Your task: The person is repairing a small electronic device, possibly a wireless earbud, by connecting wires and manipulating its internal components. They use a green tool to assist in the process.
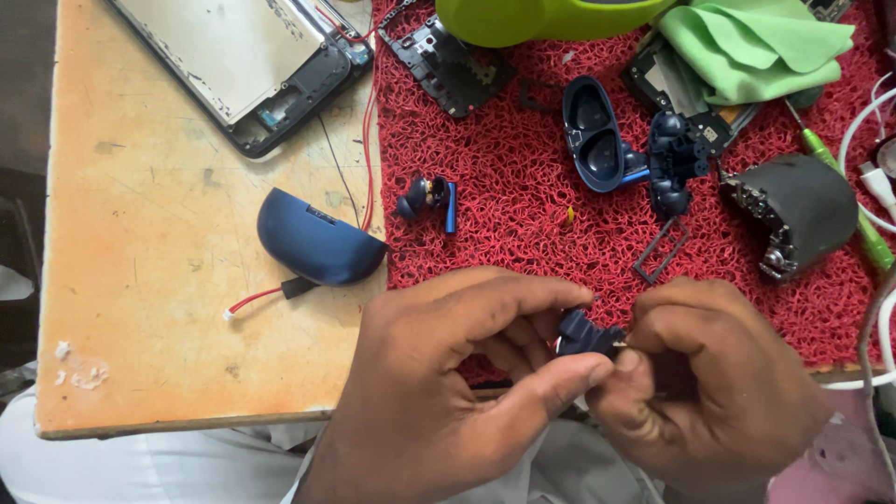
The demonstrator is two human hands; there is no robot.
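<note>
Both hands work one small dark blue part [588, 333]: left hand [448, 373] fingers [560, 373] pinch it from below, right hand [709, 373] fingers pressed on its other end. Looks mid-disassembly; next likely needs a careful pry, earbud [429, 198] lying well beyond the fingers.

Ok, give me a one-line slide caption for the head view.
Both hands, left hand and right hand, pinch a small dark part over a red mat strewn with blue earbud case pieces.
</note>
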